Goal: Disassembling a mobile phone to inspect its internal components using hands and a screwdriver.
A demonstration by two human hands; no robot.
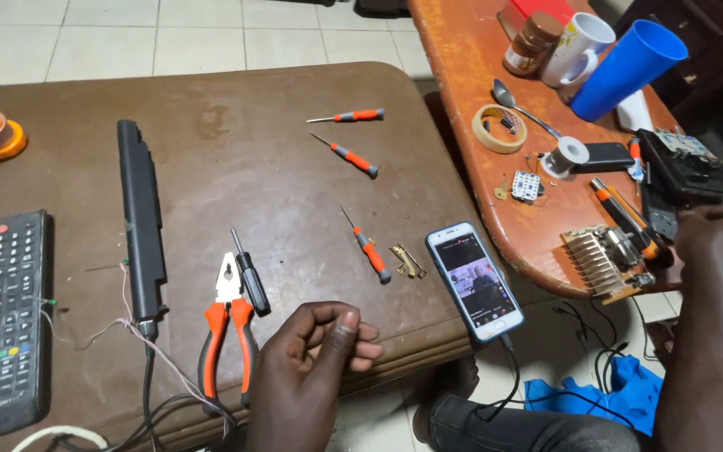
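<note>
Left hand (315, 356) loosely curled, empty, on the brown counter's (236, 159) near edge beside orange-handled pliers (226, 331), right hand (713, 238) grasping a black device (686, 172) at far right, smartphone (473, 280) between them.

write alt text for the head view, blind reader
A person's left hand rests loosely curled at a brown table's edge near orange-handled pliers and a lit phone; the right hand touches a circuit board on an orange table.

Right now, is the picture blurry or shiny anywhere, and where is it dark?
Head view: mostly sharp; the brown table shows soft pale glare near its far edge, the phone screen glows bright, the left hand is dim, and the right hand sits in shadow, its grip hard to see.
</note>
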